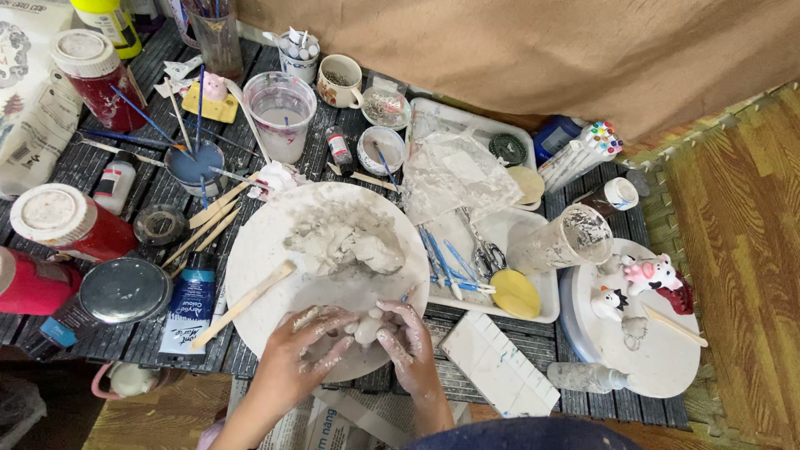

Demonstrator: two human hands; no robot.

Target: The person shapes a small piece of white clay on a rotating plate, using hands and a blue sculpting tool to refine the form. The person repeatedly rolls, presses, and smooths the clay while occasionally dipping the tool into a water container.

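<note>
Grey clay lump (343, 239) on round board (258, 250) (cup (282, 115) of cloudy water beyond).

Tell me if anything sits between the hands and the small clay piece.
Nothing visible does. Both the left hand and the right hand already touch the small clay piece, cupping it over the round white board.

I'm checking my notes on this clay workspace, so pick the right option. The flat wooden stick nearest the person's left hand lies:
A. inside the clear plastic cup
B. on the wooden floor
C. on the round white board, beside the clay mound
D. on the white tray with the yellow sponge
C: the wooden stick lies across the round white board, left of the grey clay mound, just above the left hand.
</note>
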